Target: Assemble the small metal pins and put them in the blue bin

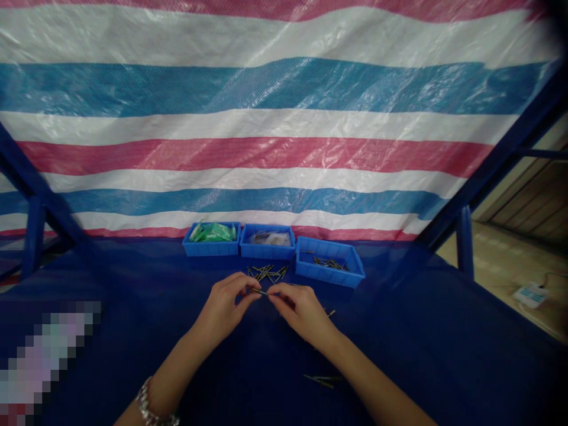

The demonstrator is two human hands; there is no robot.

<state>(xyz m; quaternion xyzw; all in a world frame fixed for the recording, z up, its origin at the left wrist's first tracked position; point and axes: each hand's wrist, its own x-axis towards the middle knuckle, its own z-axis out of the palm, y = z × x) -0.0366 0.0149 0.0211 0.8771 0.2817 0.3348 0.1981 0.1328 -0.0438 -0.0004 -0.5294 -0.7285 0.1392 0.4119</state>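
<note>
Across the blue-covered desk [133, 307], we start at the far left with a blurred, pixelated patch [44, 361] lying over the lower corner. Next to it, we find a metal bracelet [148, 403] on the person's left wrist. Moving inward, we see the left hand [220, 307] with its grip clenched, pinching a thin metal pin [260, 291] between thumb and fingertips. We see the right hand [302, 313] meeting that same pin from the other side, its grip also closed, so the pin sits between the two hands, just in front of a loose heap of pins [266, 273]. Beyond the heap, we count three blue plastic bins in a row: the left bin [211, 247] holds green packets, the middle bin [267, 249] holds a see-through bag, and the right bin [328, 273] holds more pins and stands tilted at an angle to the others. Just past the right hand lies a stray pin [331, 313], and nearer us lie a few more pins [322, 380]. Behind everything hangs a striped tarp [284, 118], and at far right a white plug strip [531, 294] rests on the floor [501, 260].
</note>
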